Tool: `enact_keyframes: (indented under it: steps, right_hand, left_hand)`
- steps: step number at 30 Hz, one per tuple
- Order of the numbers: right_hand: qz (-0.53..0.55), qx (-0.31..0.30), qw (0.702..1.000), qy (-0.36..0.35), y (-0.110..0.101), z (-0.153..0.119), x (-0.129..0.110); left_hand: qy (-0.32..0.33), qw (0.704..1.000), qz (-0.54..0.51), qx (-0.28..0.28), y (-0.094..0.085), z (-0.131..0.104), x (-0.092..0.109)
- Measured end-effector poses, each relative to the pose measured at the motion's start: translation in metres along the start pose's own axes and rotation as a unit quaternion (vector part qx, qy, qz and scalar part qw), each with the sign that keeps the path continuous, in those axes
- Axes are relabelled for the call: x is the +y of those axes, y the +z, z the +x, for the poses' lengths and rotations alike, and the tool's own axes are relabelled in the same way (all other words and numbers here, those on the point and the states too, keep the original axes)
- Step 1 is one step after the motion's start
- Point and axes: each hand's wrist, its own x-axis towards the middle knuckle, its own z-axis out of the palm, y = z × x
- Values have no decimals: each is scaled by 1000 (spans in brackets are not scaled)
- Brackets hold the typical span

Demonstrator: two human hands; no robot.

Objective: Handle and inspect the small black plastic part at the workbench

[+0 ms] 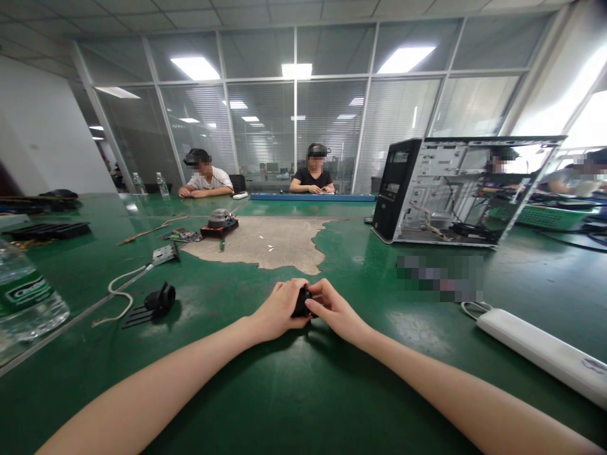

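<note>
Both my hands meet around a small black part (301, 304) near the middle of the green table (284, 392). My left hand (281, 309) wraps over its left side and top, fingers bent. From the right, my right hand (332, 308) grips it with thumb and fingers. Much of the part is hidden by the fingers, so its exact shape cannot be made out. Beyond the hands is a bare beige patch (284, 243) in the green surface. Left of my left hand lies a black round piece with flat prongs (159, 300).
A metal bracket with a cable (165, 253) and a water bottle (31, 297) are on the left. A fan-like cooler (220, 221) sits farther back. On the right are an open computer case (398, 189) and a white power strip (540, 347). Other people sit across the table.
</note>
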Motion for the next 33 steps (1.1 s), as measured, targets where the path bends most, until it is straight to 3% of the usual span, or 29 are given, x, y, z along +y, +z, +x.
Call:
enact_keyframes:
  steps: [6,13,22,28,33]
  right_hand:
    - [-17,11,1000,22,-1,3,3]
    - [2,5,1000,-13,-1,-2,-3]
    - [-13,23,999,23,-2,2,3]
    - [5,6,1000,-15,0,-3,-4]
    - [-1,14,1000,-7,0,-2,0]
  left_hand:
    - [1,1000,-1,-1,1,0,-1]
    - [0,1000,0,-4,0,0,0]
    - [-2,1000,3,-2,0,0,-1]
    - [-2,1000,-3,-6,0,0,0]
    - [-2,1000,-8,1,1,0,-1]
